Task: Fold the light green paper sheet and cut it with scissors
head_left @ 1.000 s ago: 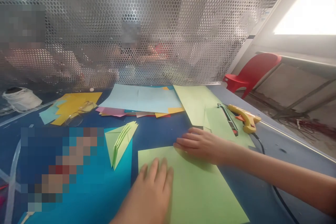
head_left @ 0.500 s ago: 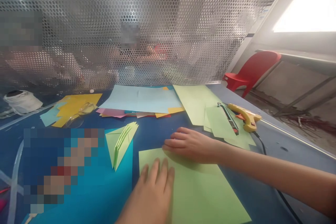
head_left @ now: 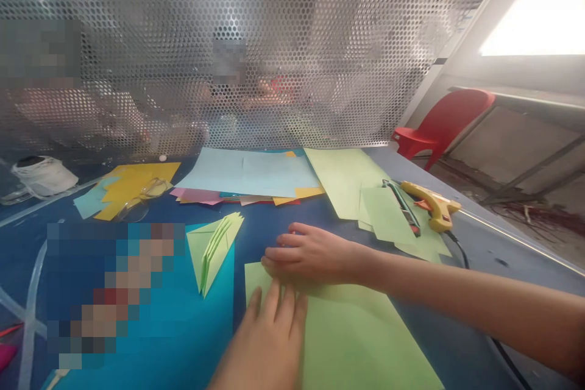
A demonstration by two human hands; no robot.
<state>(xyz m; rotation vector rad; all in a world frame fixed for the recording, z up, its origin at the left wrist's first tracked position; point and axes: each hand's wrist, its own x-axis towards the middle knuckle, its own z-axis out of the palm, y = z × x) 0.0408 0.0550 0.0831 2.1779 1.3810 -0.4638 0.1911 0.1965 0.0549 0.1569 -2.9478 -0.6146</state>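
A light green paper sheet (head_left: 361, 341) lies flat on the blue table (head_left: 274, 228) in front of me. My left hand (head_left: 267, 341) rests palm down on its near left part, fingers together and pointing away. My right hand (head_left: 311, 253) lies flat across the sheet's far edge, fingertips near its far left corner. Neither hand grips anything. A folded green paper piece (head_left: 214, 244) sits on a teal sheet (head_left: 183, 323) to the left.
A stack of coloured papers (head_left: 249, 173) lies at the back. More green sheets (head_left: 365, 192), a cutter knife (head_left: 404, 207) and a yellow glue gun (head_left: 432, 201) lie at right. Yellow paper (head_left: 132, 180) and a white tape roll (head_left: 41, 173) are at left. A perforated metal screen (head_left: 256, 42) stands behind.
My right hand has slid leftward along the far edge of the green sheet, from its right part to the left corner. My left hand stays pressed on the sheet.
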